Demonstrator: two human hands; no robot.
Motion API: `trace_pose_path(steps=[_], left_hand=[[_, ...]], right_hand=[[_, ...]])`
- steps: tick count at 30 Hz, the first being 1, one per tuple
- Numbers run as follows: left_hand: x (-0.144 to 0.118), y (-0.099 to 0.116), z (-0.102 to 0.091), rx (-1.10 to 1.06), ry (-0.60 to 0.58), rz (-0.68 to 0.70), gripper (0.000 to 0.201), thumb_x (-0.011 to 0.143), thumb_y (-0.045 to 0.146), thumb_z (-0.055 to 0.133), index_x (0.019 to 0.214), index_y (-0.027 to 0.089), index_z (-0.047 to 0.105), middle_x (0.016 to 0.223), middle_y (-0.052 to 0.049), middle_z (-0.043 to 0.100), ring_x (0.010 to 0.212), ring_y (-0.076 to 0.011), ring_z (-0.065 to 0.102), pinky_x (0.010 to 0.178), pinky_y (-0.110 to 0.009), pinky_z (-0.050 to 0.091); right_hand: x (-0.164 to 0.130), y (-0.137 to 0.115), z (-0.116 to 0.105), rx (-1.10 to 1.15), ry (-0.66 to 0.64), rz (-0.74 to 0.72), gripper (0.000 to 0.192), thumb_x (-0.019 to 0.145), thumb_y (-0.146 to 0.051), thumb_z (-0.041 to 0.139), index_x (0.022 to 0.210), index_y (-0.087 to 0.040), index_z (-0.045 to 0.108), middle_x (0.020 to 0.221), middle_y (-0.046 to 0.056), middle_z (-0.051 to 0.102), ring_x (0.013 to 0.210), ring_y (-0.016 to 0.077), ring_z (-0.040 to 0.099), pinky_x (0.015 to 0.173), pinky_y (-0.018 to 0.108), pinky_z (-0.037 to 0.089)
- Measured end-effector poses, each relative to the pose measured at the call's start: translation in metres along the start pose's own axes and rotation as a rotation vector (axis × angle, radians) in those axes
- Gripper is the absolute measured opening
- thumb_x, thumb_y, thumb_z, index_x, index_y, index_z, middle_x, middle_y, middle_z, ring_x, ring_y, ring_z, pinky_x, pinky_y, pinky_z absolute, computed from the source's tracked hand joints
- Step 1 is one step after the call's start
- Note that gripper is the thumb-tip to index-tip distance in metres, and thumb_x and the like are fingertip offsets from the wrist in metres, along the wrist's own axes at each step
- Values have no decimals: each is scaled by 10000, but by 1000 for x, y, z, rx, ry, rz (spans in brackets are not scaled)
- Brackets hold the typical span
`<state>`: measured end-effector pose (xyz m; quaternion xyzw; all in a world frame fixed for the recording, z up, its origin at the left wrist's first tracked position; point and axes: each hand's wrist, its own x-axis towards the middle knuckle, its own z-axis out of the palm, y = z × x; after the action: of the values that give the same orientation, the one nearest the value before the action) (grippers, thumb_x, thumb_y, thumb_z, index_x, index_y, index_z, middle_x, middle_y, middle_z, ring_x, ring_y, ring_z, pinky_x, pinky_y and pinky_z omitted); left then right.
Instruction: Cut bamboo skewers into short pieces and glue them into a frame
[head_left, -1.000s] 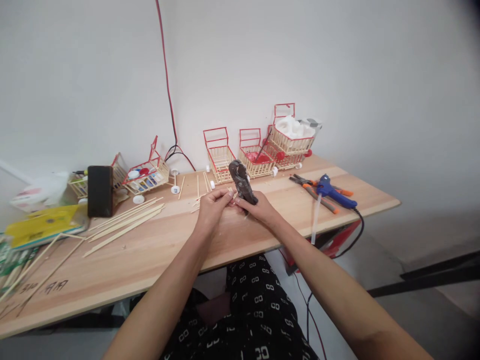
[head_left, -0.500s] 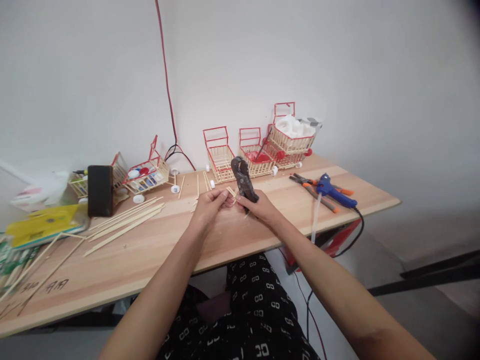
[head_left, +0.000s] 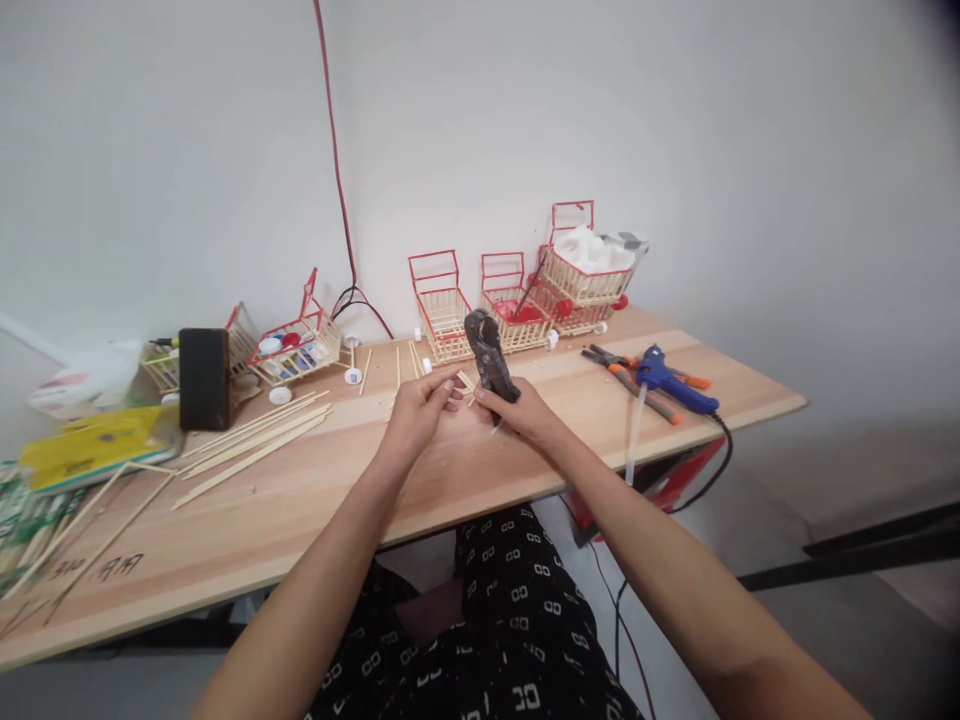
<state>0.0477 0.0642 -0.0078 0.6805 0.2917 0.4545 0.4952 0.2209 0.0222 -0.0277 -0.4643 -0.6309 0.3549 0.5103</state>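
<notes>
My left hand [head_left: 421, 405] is closed, thumb against fingers, at the ends of short thin wooden sticks [head_left: 466, 381]. Those sticks reach across the small gap between my two hands, over the tabletop. Wrapped in my right hand [head_left: 529, 410] is a black plier-like cutter [head_left: 489, 352], its rounded, hooked head pointing up and away from me. My right fingertips are close to the sticks too; whether they grip them is too small to tell. The cutter's lower handles are partly hidden by my palm.
Behind my hands stand small stick-built carts with red rims [head_left: 442, 310]. A blue glue gun [head_left: 664, 378] and orange-handled pliers [head_left: 645, 395] lie right. Leftward are long wooden strips [head_left: 255, 455], a phone [head_left: 204, 378] and a yellow packet [head_left: 94, 445] on the wooden table [head_left: 315, 520].
The view has shifted slightly, so the table's things appear a little to the right. Both hands keep almost the same pose, with the cutter still in my right hand.
</notes>
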Motion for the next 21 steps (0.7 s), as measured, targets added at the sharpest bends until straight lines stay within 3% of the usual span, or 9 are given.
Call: trace_pose_path(steps=[6,13,15,17,21], left_hand=[[-1,3,-2,110,-17,67,337,815,263,562,1103,145,691,892,-65,687,759,-145,628,642,-257,527],[-1,4,0,-142,2,-130,422,736,327,689,1094,105,662,835,-70,682,755,-153,635,702,-291,519],[-3,6,1,-94,23,-136,431,734,304,697,1113,104,647,859,-79,674,744,-152,628,692,-294,513],[-7,10,1,122,84,-14,379,754,246,677,1115,132,652,927,-82,655,759,-151,609,680,-291,506],[-11,19,0,801,162,490,227,851,178,573,1044,201,690,993,-79,601,913,-193,548,756,-323,470]], right_hand=[[0,-4,-1,-7,-23,-14,322,823,-410,568,615,-166,539,562,-14,528,551,117,489,574,245,389],[-3,-5,-1,-29,-25,-29,297,825,-390,570,628,-171,527,561,-22,515,546,114,475,563,242,377],[-4,-6,-1,-18,-36,-35,289,829,-393,567,646,-173,525,567,-25,510,553,114,473,570,242,378],[-4,-6,-1,6,-56,-36,282,834,-401,561,669,-174,529,578,-27,507,561,113,473,578,241,380],[-4,-6,1,56,-76,-17,272,830,-413,567,698,-176,543,574,-29,508,557,114,476,577,240,388]])
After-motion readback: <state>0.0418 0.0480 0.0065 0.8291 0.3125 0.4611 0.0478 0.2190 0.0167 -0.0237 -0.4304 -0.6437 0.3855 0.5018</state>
